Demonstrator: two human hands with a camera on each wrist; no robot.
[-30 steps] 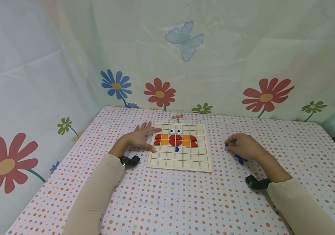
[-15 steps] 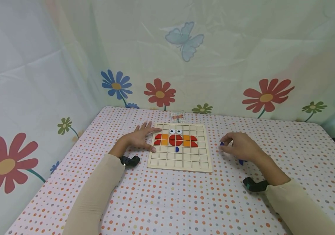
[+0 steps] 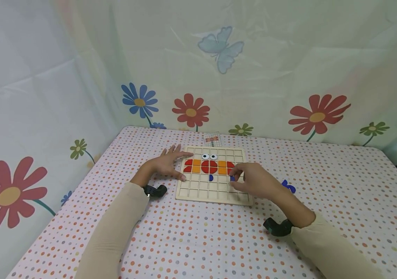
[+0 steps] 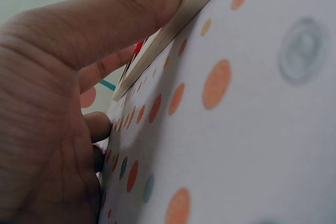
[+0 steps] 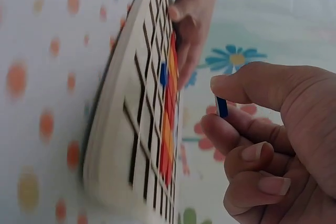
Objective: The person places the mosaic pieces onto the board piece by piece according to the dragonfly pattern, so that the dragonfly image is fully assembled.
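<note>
A wooden grid board lies on the table, bearing red and orange tiles, two eye tiles and one blue tile below the red circle. My left hand rests spread at the board's left edge, thumb and index finger on the rim; the left wrist view shows the thumb against the wooden edge. Above the board's right part, my right hand pinches a small blue tile between thumb and index finger. In the right wrist view the tile is held clear of the board, and its full shape is hidden by the fingertips.
Several loose blue tiles lie on the dotted tablecloth to the right of the board. A small picture card lies behind the board's far edge. A flowered curtain hangs behind the table.
My right hand has moved left from beside the loose blue tiles to over the board, carrying the pinched blue tile. My left hand stays in place on the board's edge.
</note>
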